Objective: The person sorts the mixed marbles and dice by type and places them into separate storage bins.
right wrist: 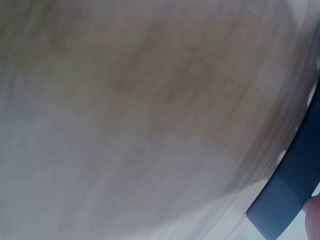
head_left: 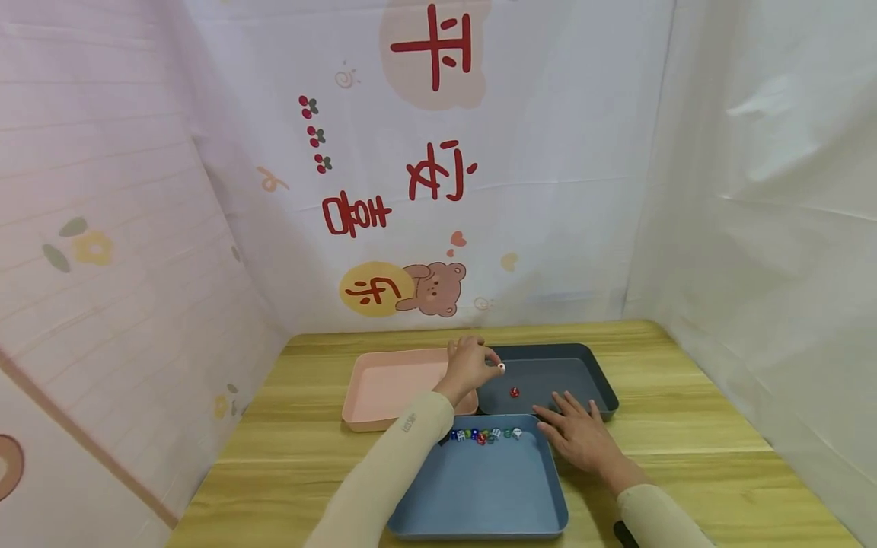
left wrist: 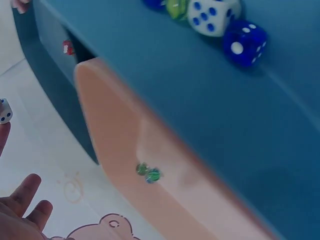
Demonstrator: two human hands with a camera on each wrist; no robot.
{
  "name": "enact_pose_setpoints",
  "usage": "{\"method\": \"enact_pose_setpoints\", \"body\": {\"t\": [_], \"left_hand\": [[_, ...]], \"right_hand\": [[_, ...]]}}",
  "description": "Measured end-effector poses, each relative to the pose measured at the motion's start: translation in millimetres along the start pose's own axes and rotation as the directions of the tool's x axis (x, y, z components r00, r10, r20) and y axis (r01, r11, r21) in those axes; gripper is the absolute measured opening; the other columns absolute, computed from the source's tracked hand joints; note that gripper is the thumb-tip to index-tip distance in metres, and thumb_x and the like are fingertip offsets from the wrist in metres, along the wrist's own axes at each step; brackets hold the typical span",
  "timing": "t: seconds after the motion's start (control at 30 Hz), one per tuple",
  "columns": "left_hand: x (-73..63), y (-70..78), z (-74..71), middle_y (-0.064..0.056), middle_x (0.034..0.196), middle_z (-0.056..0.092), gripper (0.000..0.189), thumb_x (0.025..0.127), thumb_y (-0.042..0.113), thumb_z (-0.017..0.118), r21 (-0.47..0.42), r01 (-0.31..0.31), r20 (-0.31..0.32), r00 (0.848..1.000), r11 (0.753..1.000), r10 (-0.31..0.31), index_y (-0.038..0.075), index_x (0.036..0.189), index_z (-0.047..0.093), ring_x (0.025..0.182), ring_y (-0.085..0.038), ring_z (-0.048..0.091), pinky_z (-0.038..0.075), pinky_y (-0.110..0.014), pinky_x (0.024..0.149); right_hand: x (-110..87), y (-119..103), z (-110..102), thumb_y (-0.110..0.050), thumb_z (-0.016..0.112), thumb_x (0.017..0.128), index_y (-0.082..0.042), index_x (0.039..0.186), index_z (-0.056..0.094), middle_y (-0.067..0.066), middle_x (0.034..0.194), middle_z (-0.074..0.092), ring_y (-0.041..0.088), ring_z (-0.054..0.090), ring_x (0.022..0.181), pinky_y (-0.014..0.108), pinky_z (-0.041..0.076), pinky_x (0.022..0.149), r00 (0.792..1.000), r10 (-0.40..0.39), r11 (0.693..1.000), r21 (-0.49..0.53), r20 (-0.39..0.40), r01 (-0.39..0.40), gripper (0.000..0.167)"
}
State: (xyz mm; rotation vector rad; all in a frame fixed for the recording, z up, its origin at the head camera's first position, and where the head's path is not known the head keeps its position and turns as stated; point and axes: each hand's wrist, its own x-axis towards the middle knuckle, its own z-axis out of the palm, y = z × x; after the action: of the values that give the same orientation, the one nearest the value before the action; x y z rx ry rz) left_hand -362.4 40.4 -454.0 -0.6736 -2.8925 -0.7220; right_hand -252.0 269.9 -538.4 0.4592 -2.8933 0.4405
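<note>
My left hand (head_left: 467,371) pinches a white die (head_left: 502,368) between thumb and fingers, above the left part of the dark tray (head_left: 600,374). The die's blue pips show in the left wrist view. Inside that tray lies a red die (head_left: 515,393). Fingers spread, my right hand (head_left: 582,438) lies at the dark tray's near edge, beside the corner of the blue tray (head_left: 493,495). It holds nothing. Along the blue tray's far side sit several dice and marbles, among them a white die (left wrist: 212,16) and a blue die (left wrist: 244,43); my left forearm partly covers this row.
A pink tray (head_left: 384,388) stands at the back left, partly behind my left hand. Two green marbles, one of them streaked (left wrist: 153,175), lie in it. All trays stand on a wood-grain table (head_left: 274,464), with printed white cloth (head_left: 562,190) hanging behind and at the sides.
</note>
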Motion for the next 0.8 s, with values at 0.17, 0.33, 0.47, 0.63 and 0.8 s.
{"method": "enact_pose_setpoints", "body": {"t": [0.17,0.33,0.47,0.63,0.8], "left_hand": [[-3.0,-4.4,10.9,-0.006,0.140,0.055,0.015,0.090,0.042,0.072,0.051,0.009,0.005,1.000,0.999,-0.009,0.028,0.092,0.077,0.135,-0.028,0.039,0.015,-0.063,0.112],[-4.3,-4.9,19.0,-0.007,0.137,0.058,0.015,0.090,0.041,0.073,0.066,0.007,-0.022,1.000,0.998,-0.006,0.027,0.090,0.078,0.134,-0.030,0.041,0.014,-0.066,0.111],[-4.0,-3.5,20.9,-0.006,0.137,0.058,0.017,0.090,0.042,0.073,0.075,0.018,-0.026,1.000,0.997,-0.016,0.027,0.096,0.078,0.136,-0.029,0.041,0.012,-0.067,0.112],[-2.0,-5.0,20.5,-0.007,0.140,0.055,0.026,0.089,0.042,0.073,0.072,0.022,-0.016,1.000,0.997,-0.021,0.025,0.109,0.077,0.135,-0.029,0.041,0.014,-0.064,0.113],[0.2,-11.1,16.7,-0.011,0.140,0.055,0.029,0.091,0.037,0.072,0.034,0.015,-0.014,1.000,0.999,-0.014,0.019,0.113,0.076,0.134,-0.030,0.042,0.017,-0.062,0.111]], "right_hand": [[0.3,-3,1,-0.049,0.044,0.104,-0.022,0.139,0.061,0.021,0.150,0.043,0.046,0.031,0.141,0.076,0.014,0.105,1.000,-0.004,1.000,-0.013,-0.005,0.004,0.047],[-0.2,-5,0,-0.049,0.043,0.104,-0.022,0.139,0.060,0.021,0.150,0.042,0.046,0.030,0.142,0.076,0.012,0.105,1.000,0.006,1.000,-0.006,0.011,-0.006,0.048],[-0.7,-7,-1,-0.051,0.041,0.104,-0.021,0.140,0.059,0.022,0.150,0.042,0.046,0.030,0.142,0.076,0.012,0.105,1.000,0.007,1.000,-0.016,0.020,-0.006,0.050],[-1.1,-6,-1,-0.051,0.040,0.104,-0.021,0.141,0.058,0.022,0.151,0.042,0.046,0.029,0.142,0.076,0.011,0.105,1.000,0.005,1.000,-0.029,0.025,-0.004,0.051],[-1.4,-3,-1,-0.051,0.041,0.104,-0.021,0.141,0.058,0.022,0.151,0.042,0.046,0.030,0.142,0.075,0.011,0.106,1.000,0.006,0.999,-0.040,0.019,-0.006,0.050]]}}
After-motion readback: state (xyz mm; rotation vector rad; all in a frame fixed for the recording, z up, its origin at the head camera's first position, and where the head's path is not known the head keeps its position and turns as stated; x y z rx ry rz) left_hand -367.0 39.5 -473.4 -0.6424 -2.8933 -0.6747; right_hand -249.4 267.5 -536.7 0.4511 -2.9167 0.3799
